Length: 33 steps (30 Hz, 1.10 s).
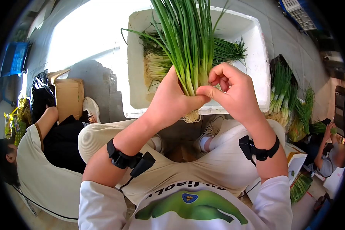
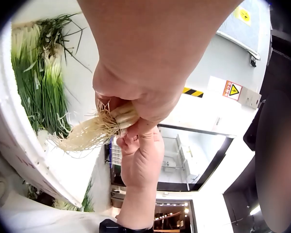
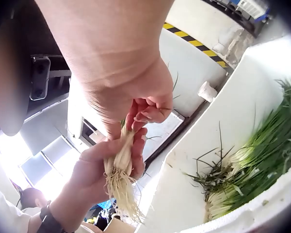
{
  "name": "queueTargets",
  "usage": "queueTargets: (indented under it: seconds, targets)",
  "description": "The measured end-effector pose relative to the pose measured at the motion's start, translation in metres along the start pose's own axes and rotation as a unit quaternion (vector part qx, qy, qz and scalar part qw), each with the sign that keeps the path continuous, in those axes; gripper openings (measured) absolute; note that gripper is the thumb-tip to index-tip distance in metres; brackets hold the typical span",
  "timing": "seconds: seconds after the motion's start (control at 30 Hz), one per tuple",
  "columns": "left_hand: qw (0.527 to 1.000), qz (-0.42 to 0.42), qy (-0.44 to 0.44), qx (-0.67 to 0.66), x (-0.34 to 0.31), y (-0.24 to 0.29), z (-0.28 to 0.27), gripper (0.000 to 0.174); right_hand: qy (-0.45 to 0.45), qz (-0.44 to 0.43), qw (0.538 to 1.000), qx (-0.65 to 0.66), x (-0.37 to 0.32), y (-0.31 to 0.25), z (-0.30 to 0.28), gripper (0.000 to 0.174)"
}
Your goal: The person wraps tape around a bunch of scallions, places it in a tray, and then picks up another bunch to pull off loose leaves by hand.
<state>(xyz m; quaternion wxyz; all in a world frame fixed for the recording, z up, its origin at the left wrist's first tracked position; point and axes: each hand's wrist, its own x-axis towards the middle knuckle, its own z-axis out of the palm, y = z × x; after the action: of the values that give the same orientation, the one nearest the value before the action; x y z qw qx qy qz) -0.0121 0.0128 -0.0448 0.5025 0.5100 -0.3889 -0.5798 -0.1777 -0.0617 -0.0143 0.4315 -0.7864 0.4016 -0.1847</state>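
I am sitting with my knees apart, pale trousers [image 1: 218, 165] filling the view just below me, a black camera strapped on each wrist. Just above my lap I am gripping a bunch of spring onions [image 1: 188, 42] in my left hand [image 1: 172, 101]: the fingers are wrapping tightly round the white stalks, so the bunch is standing upright with its green leaves fanning upward. The pale roots [image 2: 87, 133] are hanging out below my fist. My right hand [image 1: 234, 94] is working right beside the left, touching it. Its thumb and curled fingers are pinching at the stalks on the right side of the bunch, just above my left thumb; I cannot tell how many stalks they are catching.

Behind my hands a white foam box [image 1: 257, 57] is sitting on the floor, and the bunch is hovering over its near rim. More spring onions [image 1: 226, 50] are lying flat inside it, white ends to the left and green tips to the right.

Further out on my right, a dark crate [image 1: 281, 92] is holding upright bundles of greens, and a seated person is working beyond it. On my left another person in a light top is sitting close by, with a brown cardboard box [image 1: 69, 97] beyond them.
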Motion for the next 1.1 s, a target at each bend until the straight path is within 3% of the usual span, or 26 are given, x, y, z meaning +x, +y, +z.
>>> queueTargets:
  seconds: [0.13, 0.43, 0.53, 0.6, 0.73, 0.83, 0.9, 1.1]
  targets:
    - [1.0, 0.002, -0.012, -0.02, -0.002, -0.003, 0.0, 0.055, -0.004, 0.035, 0.999, 0.009, -0.002, 0.001, -0.003, 0.025]
    - [1.0, 0.006, 0.013, 0.018, -0.001, -0.004, 0.004, 0.054, 0.031, -0.076, 0.996, -0.033, -0.007, -0.002, -0.007, 0.015]
    - [1.0, 0.005, 0.01, 0.026, -0.001, -0.003, 0.003, 0.051, -0.016, -0.011, 0.998, 0.057, -0.009, 0.002, -0.01, 0.014]
    - [1.0, 0.01, 0.021, -0.015, -0.002, -0.001, 0.005, 0.048, -0.036, 0.043, 0.98, 0.193, -0.01, 0.006, -0.008, 0.013]
    - [0.999, -0.014, -0.006, -0.038, 0.0, 0.004, 0.001, 0.053, -0.032, 0.044, 0.964, 0.262, -0.009, 0.014, -0.005, 0.014]
    - [0.994, -0.007, -0.039, -0.104, 0.0, 0.011, -0.001, 0.044, -0.02, 0.031, 0.949, 0.313, -0.007, 0.017, -0.004, 0.014]
    - [0.974, -0.042, -0.033, -0.222, 0.001, 0.005, -0.003, 0.046, 0.005, 0.025, 0.923, 0.385, -0.007, 0.009, -0.003, 0.015]
    - [0.967, -0.054, 0.036, -0.245, -0.002, 0.016, -0.006, 0.043, -0.04, 0.032, 0.915, 0.401, -0.01, 0.013, -0.004, 0.015]
